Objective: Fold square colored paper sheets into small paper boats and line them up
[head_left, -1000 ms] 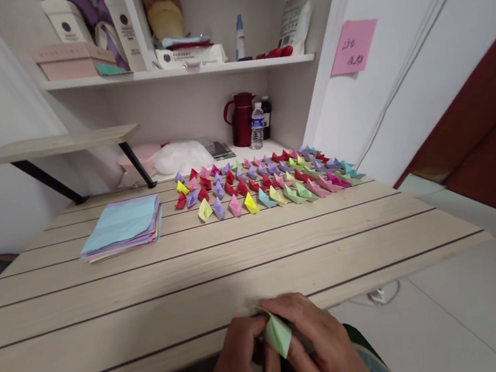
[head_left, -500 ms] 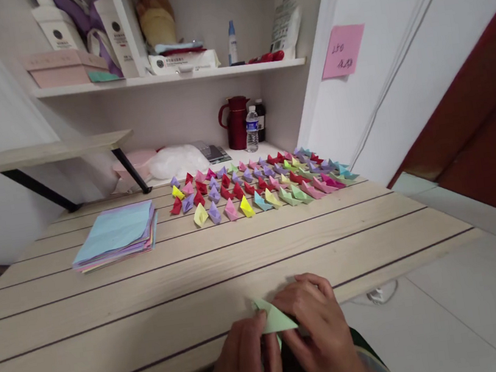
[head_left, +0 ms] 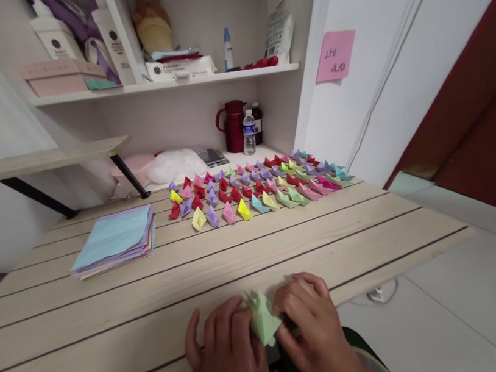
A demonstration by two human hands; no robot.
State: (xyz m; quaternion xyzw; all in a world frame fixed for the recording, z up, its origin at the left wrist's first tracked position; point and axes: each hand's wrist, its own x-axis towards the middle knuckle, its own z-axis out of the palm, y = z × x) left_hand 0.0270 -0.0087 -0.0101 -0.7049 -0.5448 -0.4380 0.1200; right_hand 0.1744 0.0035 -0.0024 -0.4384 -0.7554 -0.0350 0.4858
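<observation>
Right hand (head_left: 312,320) grips green paper (head_left: 263,320); note (head_left: 335,55) apparently reads "250".

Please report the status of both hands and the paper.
Right hand pinching green paper; left hand against its other side. Paper folded, between hands. Paper boats farther back, not in the way.

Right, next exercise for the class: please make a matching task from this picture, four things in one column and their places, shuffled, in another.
Things
1. Folded green paper
2. Stack of paper sheets
3. Dark red jug
4. Pink note

Places
A. Beside the clear bottle
B. On an upright white surface
C. Between the left hand and right hand
D. Left of the paper boats

Pairs: 1-C, 2-D, 3-A, 4-B
</observation>
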